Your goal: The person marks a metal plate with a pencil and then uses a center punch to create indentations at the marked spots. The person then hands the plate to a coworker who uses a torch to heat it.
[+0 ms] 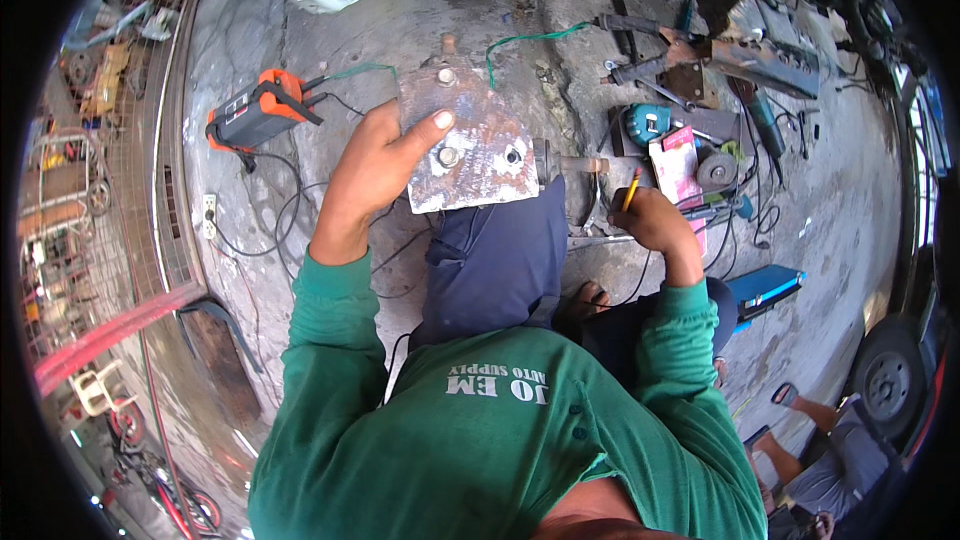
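Observation:
A rusty, paint-worn metal plate (468,125) rests against my raised knee, with bolt heads at its top and lower left and a round hole at its right. My left hand (372,172) grips its left edge. The thumb lies on the plate's face, while the fingers are hidden behind it. A thick bolt (578,165) juts sideways past the plate's right edge. To the right of the plate, clear of it, my right hand (655,220) is closed around a yellow pencil (632,190), which points upward.
An orange and black welding machine (262,112) with cables stands at left. On the right lie a teal tape measure (647,124), a pink-and-white packet (676,168), a grinding disc (717,171) and a blue case (765,290). Another person (838,465) sits near a wheel (889,380).

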Tool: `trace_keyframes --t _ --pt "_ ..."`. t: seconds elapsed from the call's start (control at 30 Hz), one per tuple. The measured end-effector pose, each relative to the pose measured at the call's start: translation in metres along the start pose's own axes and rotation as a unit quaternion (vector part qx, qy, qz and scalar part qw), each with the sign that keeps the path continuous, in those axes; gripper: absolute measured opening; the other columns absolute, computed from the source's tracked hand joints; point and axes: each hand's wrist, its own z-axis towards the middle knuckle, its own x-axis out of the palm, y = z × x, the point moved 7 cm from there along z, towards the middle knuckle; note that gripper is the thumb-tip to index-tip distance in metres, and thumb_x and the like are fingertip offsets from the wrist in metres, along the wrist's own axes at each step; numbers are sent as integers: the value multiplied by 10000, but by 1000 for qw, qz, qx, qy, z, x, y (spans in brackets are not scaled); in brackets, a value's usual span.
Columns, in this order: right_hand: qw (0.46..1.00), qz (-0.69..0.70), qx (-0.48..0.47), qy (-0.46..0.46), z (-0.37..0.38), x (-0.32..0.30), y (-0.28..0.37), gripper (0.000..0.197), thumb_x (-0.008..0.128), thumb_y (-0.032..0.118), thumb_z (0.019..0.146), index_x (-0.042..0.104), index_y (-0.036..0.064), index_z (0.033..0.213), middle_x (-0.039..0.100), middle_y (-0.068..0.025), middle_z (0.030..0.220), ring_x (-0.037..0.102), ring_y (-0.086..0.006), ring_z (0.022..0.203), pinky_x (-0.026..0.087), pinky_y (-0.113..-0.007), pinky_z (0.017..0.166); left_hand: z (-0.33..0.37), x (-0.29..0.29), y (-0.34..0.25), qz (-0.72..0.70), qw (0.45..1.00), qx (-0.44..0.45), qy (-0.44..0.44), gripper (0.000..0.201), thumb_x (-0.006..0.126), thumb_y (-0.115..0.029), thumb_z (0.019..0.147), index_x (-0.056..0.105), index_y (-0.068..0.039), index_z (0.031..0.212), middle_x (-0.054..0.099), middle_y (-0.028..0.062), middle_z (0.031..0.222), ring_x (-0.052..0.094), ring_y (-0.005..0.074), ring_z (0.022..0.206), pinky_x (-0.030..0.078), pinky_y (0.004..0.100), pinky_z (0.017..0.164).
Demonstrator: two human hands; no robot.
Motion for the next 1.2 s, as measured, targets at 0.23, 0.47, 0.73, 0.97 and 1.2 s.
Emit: trace_keyframes --t 0.23,0.47,0.73,0.97,1.2 --pt "978 -67 160 113 57 85 -42 315 704 224 825 745 32 1072 723 -209 1126 689 -382 1081 555 -484 905 -7 3 -14 49 999 13 -12 421 611 -249 1006 616 71 1279 688 116 1187 612 181 1073 450 326 978" --pt "982 17 182 54 80 109 -64 361 651 243 857 732 13 1124 715 -211 1163 682 -363 1113 544 -464 944 -30 4 -25 62 994 49 -72 385 599 -224 1005 621 75 1245 699 134 1134 625 199 1034 470 349 941" --pt "955 122 251 -102 91 83 -86 385 687 343 837 751 22 1039 723 -229 1084 687 -386 1060 547 -476 901 -31 6 -21 66 996 25 -54 437 579 -265 1028 595 81 1295 661 148 1236 588 231 1123 419 359 1016" --pt "891 82 205 -396 63 -25 -76 275 650 206 864 701 40 1078 699 -201 1090 680 -394 1045 545 -484 896 -29 1 -10 62 995 16 -73 422 589 -246 1015 607 104 1251 666 182 1202 601 246 1087 436 374 997" --pt "940 -149 177 -250 72 -71 -146 194 606 132 852 768 95 952 748 -154 1047 721 -356 982 582 -440 855 -24 1 -5 86 995 26 -52 450 576 -285 1039 592 110 1256 664 148 1186 602 212 1048 463 351 946"
